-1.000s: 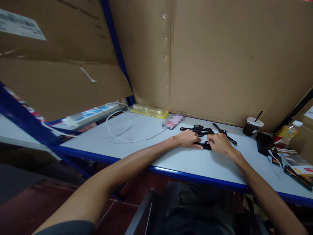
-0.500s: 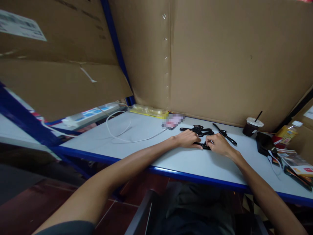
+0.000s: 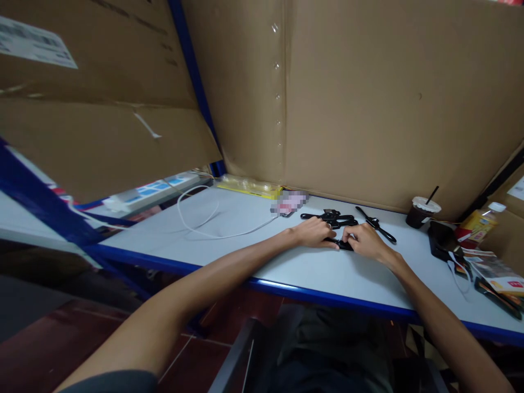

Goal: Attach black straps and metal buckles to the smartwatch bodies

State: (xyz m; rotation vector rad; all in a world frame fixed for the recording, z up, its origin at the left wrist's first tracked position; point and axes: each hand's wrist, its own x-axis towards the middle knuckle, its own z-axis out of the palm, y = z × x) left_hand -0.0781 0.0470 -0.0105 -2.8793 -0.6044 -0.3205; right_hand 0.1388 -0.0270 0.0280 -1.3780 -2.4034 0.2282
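Note:
Both my hands are at a slim black strap-like piece lying on the table. My left hand is closed on its left end, with the thumb stretched along the near side. From the right, my right hand pinches at the piece with bent fingers. The grip covers much of it, so its exact kind does not show. Just behind my hands lies a small pile of similar black strap-like pieces. A single black piece with long thin ends rests apart, beyond my right hand.
On the right stand a dark drink cup with a straw, a black tray, a bottle and packets. A white cable runs left from a blurred phone-like object. Cardboard walls the back.
The fingers of my right hand have shifted very slightly at the black piece. Otherwise my hands and the things on the table stay where they were.

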